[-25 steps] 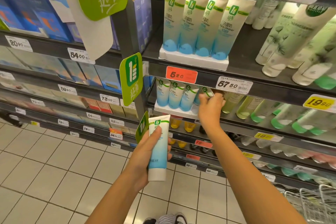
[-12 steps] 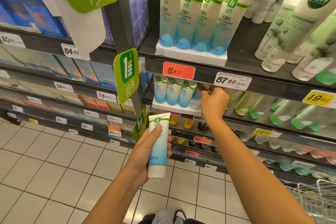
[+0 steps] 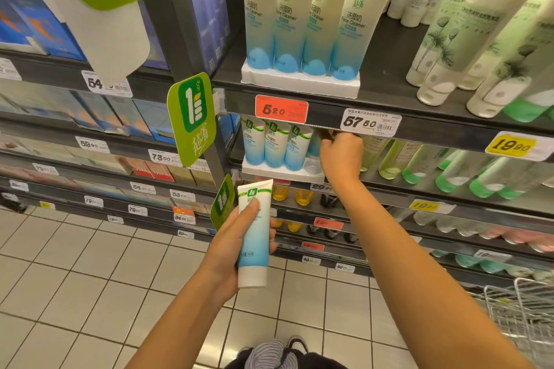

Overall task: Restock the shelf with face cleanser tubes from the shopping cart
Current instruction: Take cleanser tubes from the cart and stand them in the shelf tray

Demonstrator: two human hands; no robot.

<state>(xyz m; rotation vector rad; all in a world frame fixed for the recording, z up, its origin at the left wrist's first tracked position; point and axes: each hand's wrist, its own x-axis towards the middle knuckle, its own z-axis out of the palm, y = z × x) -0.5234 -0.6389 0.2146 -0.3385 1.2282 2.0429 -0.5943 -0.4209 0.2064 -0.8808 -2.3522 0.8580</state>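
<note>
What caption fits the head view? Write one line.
Right hand grips a shelved tube at the tray; left hand holds a spare tube.

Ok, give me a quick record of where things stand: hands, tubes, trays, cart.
left hand: holds a spare tube, cap down, in front of the shelves
right hand: under the shelf lip, fingers curled on the fourth tube
lower tray: three tubes upright; the fourth at its right end, mostly hidden
upper tray: four tubes upright
cart: bottom right, contents not visible
</note>
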